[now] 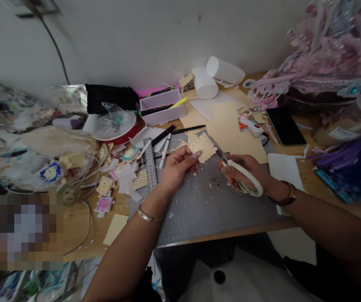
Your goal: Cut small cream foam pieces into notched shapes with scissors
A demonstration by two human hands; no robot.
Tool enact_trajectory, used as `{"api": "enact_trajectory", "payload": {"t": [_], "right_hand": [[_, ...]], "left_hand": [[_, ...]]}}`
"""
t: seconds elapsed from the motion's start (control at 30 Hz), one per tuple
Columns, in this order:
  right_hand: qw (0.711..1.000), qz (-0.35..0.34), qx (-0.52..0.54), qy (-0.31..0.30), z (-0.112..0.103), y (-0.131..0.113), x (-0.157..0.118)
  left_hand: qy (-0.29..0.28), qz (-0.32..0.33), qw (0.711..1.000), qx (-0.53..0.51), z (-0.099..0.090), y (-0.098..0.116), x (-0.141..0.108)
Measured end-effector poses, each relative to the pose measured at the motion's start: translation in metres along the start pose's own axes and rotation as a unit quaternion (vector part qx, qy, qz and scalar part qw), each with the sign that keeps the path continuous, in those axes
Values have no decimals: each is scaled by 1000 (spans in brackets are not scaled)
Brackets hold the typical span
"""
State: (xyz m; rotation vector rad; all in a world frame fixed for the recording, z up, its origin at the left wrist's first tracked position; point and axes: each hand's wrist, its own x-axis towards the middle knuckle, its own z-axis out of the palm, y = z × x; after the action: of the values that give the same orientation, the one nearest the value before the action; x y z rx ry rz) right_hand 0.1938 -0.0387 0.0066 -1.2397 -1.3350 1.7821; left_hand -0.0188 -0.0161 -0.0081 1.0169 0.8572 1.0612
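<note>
My left hand (180, 167) pinches a cream paper piece (208, 150) between thumb and fingers. The paper has scalloped edges and drawn curved lines along its upper side. In my right hand (246, 170) is a pair of scissors (245, 175) with pale handles; the blades point up and left and lie along the right edge of the paper. Whether the blades touch it is hard to tell. Both hands are above a grey cutting mat (196, 214) with small scraps on it. Beside my left hand lies a metal ruler (150, 163).
Behind the hands are cream sheets (227, 121), a lilac box (164, 113) with pens and two white cups (226, 70). A phone (285, 126) and hot glue gun (250, 126) lie right. Small decorated paper pieces (105, 184) and a ribbon spool (115, 126) crowd the left.
</note>
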Motion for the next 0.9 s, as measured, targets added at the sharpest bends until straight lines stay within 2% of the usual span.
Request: {"api": "enact_trajectory", "payload": {"t": [0.17,0.47,0.67,0.9], "right_hand": [[1000,7,5,3,1,-2,-1],[1000,-4,-3,3,0,-1,1],[997,-30,-65,1,-2,3,1],[999,-4,-43,-30,-3,0,0]], "left_hand": [[7,0,1000,3,0,1,1],[71,0,997,16,0,10,0],[83,11,996,10,-4,11,2],[98,15,995,17,-9,13,5]]}}
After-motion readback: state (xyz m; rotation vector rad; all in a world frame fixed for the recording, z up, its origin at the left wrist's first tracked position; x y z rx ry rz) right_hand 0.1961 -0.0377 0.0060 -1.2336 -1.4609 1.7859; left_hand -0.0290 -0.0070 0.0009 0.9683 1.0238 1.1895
